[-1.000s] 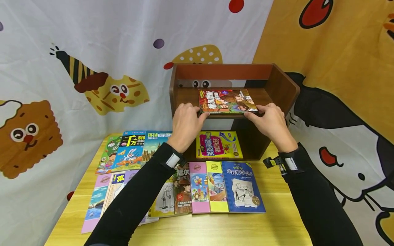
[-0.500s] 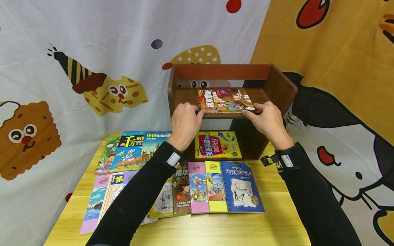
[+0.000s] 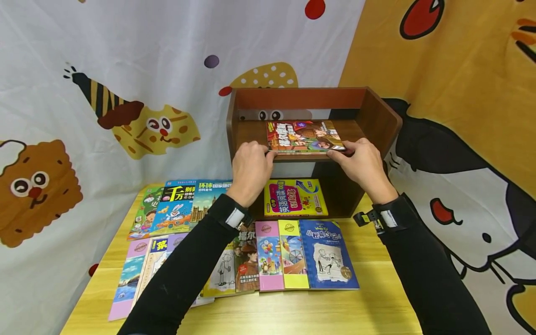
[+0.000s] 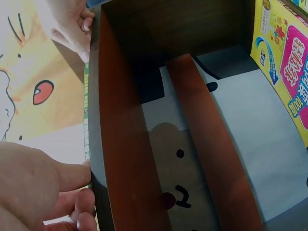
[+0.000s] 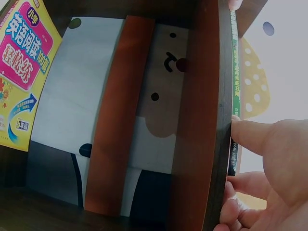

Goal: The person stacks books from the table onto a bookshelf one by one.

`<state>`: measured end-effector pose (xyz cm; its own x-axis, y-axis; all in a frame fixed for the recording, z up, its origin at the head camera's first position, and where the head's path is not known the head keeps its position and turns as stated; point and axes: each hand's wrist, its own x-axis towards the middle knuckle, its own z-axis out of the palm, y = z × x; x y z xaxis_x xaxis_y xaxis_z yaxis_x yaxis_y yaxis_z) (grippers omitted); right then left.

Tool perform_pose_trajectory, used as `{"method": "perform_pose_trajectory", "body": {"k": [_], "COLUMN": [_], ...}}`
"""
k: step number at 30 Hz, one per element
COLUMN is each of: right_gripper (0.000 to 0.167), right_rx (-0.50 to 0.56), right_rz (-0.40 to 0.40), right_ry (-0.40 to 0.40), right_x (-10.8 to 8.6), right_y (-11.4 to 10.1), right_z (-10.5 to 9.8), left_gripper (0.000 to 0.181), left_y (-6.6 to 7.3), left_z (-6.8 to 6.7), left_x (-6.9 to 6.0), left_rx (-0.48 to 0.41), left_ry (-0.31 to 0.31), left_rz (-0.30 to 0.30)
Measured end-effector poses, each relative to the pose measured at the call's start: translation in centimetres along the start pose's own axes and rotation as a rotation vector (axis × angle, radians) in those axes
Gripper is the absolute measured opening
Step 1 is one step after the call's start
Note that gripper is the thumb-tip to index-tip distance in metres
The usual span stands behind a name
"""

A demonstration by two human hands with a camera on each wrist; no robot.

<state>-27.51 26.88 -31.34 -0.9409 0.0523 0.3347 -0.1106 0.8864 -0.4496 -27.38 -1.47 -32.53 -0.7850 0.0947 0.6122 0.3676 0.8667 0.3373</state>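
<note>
A red illustrated book (image 3: 305, 136) lies flat on the upper shelf of a brown wooden bookshelf (image 3: 378, 116). The left hand (image 3: 252, 172) is at its near left corner, thumb against the front edge and fingers bent. At the near right corner, the right hand (image 3: 365, 165) holds the book between thumb and fingers. Both wrist views show the book's thin spine (image 4: 86, 113) (image 5: 235, 72) along the shelf's front edge, with a thumb touching it. The left fingertips are partly hidden.
A yellow book (image 3: 295, 197) rests in the lower compartment. On the wooden table (image 3: 293, 311), a blue book (image 3: 328, 256), a pink book (image 3: 270, 256) and several others lie in rows, some behind the left sleeve (image 3: 188, 265). A printed cloth (image 3: 167, 37) hangs behind.
The book has shifted slightly back onto the shelf, its front edge now near the shelf's edge. Both hands stay at its corners. The whole head view has drifted a little.
</note>
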Motion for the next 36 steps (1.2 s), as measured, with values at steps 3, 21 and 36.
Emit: {"method": "perform_pose_trajectory", "body": {"k": [3, 21, 36], "right_gripper": [0.08, 0.02, 0.018], "right_rx": [0.005, 0.369, 0.27], "right_rz": [-0.001, -0.203, -0.085], "right_ry": [-0.002, 0.275, -0.274], "right_x": [0.0, -6.7, -14.8], "right_y": [-0.1, 0.0, 5.7], "right_z": [0.2, 4.7, 16.3], "left_gripper": [0.029, 0.034, 0.026], "left_y": [-0.2, -3.7, -12.5], "left_z": [0.0, -1.4, 6.2], "left_x": [-0.1, -7.3, -17.5], "left_rx": [0.009, -0.169, -0.181], "left_ry": [-0.004, 0.006, -0.32], "left_rz": [-0.004, 0.012, -0.307]}}
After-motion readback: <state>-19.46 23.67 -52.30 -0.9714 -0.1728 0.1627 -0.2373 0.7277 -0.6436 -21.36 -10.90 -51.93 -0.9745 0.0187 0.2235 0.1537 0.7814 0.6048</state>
